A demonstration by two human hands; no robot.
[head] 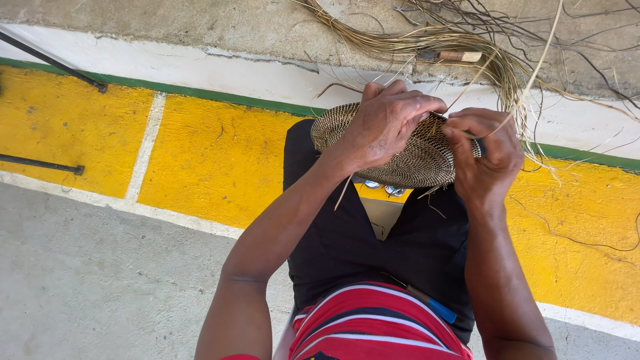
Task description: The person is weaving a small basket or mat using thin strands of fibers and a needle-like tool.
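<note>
Head view, nearest first: red shirt with white and dark stripes (377,327), then a blue pen-like tool (437,308) lying on black trousers (373,247). Above the lap, held between both hands, a round woven basket disc (427,160), tan and dark brown, tilted toward the camera, probably to keep the working edge in sight. Left hand (387,123) laid over the top of the disc, fingers curled and pressed on the weave, seemingly to steady it and to keep the coil tight. Right hand (487,153) at the right edge, fingers closed together, pinching a thin pale fibre strand (533,73) and what looks like a small dark tool; hard to tell exactly which. Strand running up and away from the fingers, kept taut. Under the knees, a yellow painted band (200,153) on grey concrete floor (100,280), bordered by white and green lines. Two black metal rods (47,163) at the left. Farthest, a loose bundle of dry fibres (467,40) on a concrete ledge, close for easy reach, with a wooden-handled knife (450,57) among them. No packages, labels or signs visible.
</note>
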